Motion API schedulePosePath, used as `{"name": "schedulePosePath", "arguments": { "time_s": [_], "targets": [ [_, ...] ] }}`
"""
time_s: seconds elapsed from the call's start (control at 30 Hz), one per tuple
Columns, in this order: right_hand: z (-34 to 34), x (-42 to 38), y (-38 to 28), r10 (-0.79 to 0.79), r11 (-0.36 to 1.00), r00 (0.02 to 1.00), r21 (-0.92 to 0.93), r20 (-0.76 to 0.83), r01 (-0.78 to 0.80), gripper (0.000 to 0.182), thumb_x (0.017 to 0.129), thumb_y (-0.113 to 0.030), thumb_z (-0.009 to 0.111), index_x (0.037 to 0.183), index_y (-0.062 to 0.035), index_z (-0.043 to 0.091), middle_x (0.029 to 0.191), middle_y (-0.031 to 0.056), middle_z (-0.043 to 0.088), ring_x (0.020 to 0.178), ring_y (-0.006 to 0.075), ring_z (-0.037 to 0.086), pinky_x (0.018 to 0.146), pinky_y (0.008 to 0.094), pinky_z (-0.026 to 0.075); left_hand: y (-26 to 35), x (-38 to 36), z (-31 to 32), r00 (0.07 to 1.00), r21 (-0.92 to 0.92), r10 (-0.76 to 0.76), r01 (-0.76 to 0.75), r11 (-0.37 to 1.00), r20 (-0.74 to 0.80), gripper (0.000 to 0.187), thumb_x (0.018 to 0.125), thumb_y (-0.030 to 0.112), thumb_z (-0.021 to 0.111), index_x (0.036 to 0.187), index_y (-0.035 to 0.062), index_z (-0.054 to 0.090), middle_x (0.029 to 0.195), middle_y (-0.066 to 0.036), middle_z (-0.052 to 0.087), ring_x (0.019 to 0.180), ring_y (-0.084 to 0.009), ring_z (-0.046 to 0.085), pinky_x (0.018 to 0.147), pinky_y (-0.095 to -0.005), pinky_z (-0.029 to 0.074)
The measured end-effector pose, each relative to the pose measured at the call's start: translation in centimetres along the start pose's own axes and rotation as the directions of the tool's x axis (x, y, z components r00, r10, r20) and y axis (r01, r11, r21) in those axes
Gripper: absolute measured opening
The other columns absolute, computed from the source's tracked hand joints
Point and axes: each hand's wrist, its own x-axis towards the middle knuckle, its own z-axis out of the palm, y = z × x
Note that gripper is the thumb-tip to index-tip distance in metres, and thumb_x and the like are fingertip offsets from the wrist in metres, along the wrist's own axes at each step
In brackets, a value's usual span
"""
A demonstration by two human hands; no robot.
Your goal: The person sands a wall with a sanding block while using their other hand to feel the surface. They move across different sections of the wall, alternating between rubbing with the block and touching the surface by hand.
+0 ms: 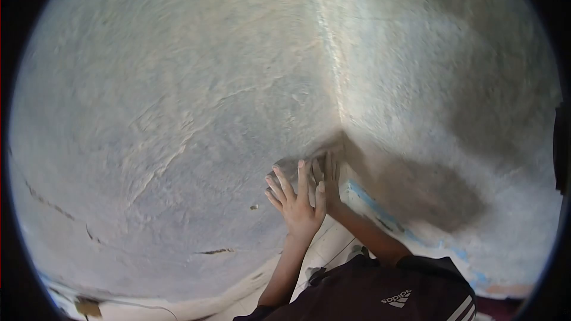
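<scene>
My left hand (301,205) is raised in front of the rough plaster wall (196,113), its fingers spread and pointing up. Just behind it, my right hand (331,179) reaches into the corner where two walls meet, fingers stretched out along the wall surface. Part of the right hand is hidden by the left thumb and index finger. No object shows in either hand. A dark shadow of the hands falls around the fingertips.
The right-hand wall (404,83) carries broad shadows and a strip of flaking blue paint (372,202) low down. A small hole (254,207) and a crack (214,252) mark the left wall. Floor tiles (330,244) and my shoes (315,273) show below.
</scene>
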Motion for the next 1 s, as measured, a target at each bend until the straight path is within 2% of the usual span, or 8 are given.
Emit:
{"name": "schedulePosePath", "arguments": {
  "time_s": [0.13, 0.2, 0.27, 0.3, 0.33, 0.57, 0.7, 1.0],
  "targets": [
    [0.8, -4.4, 1.0, -0.144, 0.990, 0.977, 0.020, 0.155, 0.143, 0.051, 0.093, -0.032, 0.050, 0.139, -0.0087, 0.047, 0.141, 0.0329, 0.033, 0.135, 0.0511, 0.028, 0.104, 0.0687, 0.022, 0.0, 0.0, -1.0, 0.990, -0.028, -0.083, 0.080, 0.996, -0.115, 0.064, 0.093, 0.038, 0.055, 0.150, 0.0156, 0.036, 0.157, -0.031, 0.007, 0.142, -0.0558, -0.001, 0.108, -0.0696, 0.001],
    [-1.7, -1.2, 1.0, -0.179, 0.972, 0.983, 0.162, 0.030, 0.172, 0.054, 0.093, -0.033, 0.050, 0.140, -0.0087, 0.046, 0.138, 0.0335, 0.035, 0.131, 0.0514, 0.033, 0.104, 0.0687, 0.023, -0.2, -0.3, -1.6, 0.982, -0.005, -0.116, 0.116, 0.993, -0.149, 0.063, 0.093, 0.040, 0.054, 0.149, 0.0159, 0.038, 0.157, -0.030, 0.011, 0.142, -0.0557, 0.003, 0.108, -0.0694, 0.003],
    [-3.9, 4.4, 1.1, -0.297, 0.951, 0.950, -0.060, 0.099, 0.304, 0.056, 0.093, -0.035, 0.050, 0.140, -0.0063, 0.046, 0.137, 0.0348, 0.037, 0.130, 0.0517, 0.034, 0.104, 0.0693, 0.021, -0.5, -0.3, -2.0, 0.972, -0.016, -0.145, 0.145, 0.989, -0.183, 0.062, 0.094, 0.036, 0.053, 0.150, 0.0137, 0.036, 0.157, -0.030, 0.007, 0.143, -0.0541, 0.000, 0.110, -0.0672, 0.002],
    [-5.1, 7.7, 0.9, -0.310, 0.950, 0.947, -0.043, -0.081, 0.308, 0.057, 0.093, -0.036, 0.050, 0.141, -0.0049, 0.045, 0.136, 0.0353, 0.038, 0.128, 0.0518, 0.036, 0.105, 0.0694, 0.020, -0.5, -0.3, -2.1, 0.968, -0.027, -0.152, 0.150, 0.988, -0.198, 0.061, 0.096, 0.033, 0.053, 0.150, 0.0115, 0.035, 0.158, -0.029, 0.004, 0.144, -0.0525, -0.003, 0.111, -0.0650, 0.002],
    [-6.7, 10.7, 0.3, -0.308, 0.950, 0.916, -0.024, -0.259, 0.312, 0.058, 0.094, -0.036, 0.050, 0.141, -0.0036, 0.044, 0.135, 0.0358, 0.038, 0.127, 0.0518, 0.037, 0.106, 0.0695, 0.019, -0.4, -0.3, -2.3, 0.963, 0.014, -0.159, 0.166, 0.986, -0.216, 0.058, 0.098, 0.032, 0.049, 0.150, 0.0107, 0.035, 0.158, -0.029, 0.004, 0.144, -0.0513, -0.003, 0.112, -0.0631, 0.002],
    [-7.3, 10.2, -1.4, -0.305, 0.918, 0.929, 0.193, -0.211, 0.346, 0.065, 0.096, -0.030, 0.048, 0.144, 0.0106, 0.030, 0.149, 0.0412, 0.014, 0.140, 0.0561, 0.012, 0.110, 0.0672, 0.008, -2.1, -1.0, -3.3, 0.902, 0.059, -0.230, 0.269, 0.961, -0.366, 0.054, 0.101, 0.032, 0.042, 0.149, 0.0079, 0.035, 0.158, -0.028, 0.004, 0.144, -0.0505, -0.004, 0.113, -0.0607, 0.001],
    [-7.0, 7.8, -1.7, -0.305, 0.911, 0.937, 0.233, -0.174, 0.340, 0.059, 0.089, -0.023, 0.062, 0.136, 0.0056, 0.043, 0.145, 0.0451, 0.019, 0.137, 0.0615, 0.016, 0.106, 0.0724, 0.009, -2.7, -1.5, -4.4, 0.864, 0.012, -0.268, 0.302, 0.953, -0.426, 0.055, 0.102, 0.031, 0.040, 0.150, 0.0048, 0.033, 0.158, -0.029, 0.004, 0.145, -0.0495, -0.004, 0.113, -0.0612, 0.003],
    [-8.2, 14.1, -4.2, -0.339, 0.873, 0.883, 0.242, -0.323, 0.424, 0.067, 0.095, -0.036, 0.050, 0.143, 0.0062, 0.031, 0.146, 0.0432, 0.019, 0.139, 0.0580, 0.016, 0.108, 0.0704, 0.007, -3.8, -2.2, -6.5, 0.825, -0.036, -0.311, 0.334, 0.942, -0.471, 0.056, 0.102, 0.030, 0.038, 0.151, 0.0043, 0.029, 0.159, -0.028, 0.000, 0.145, -0.0475, -0.006, 0.114, -0.0587, 0.005]
  ]
}}
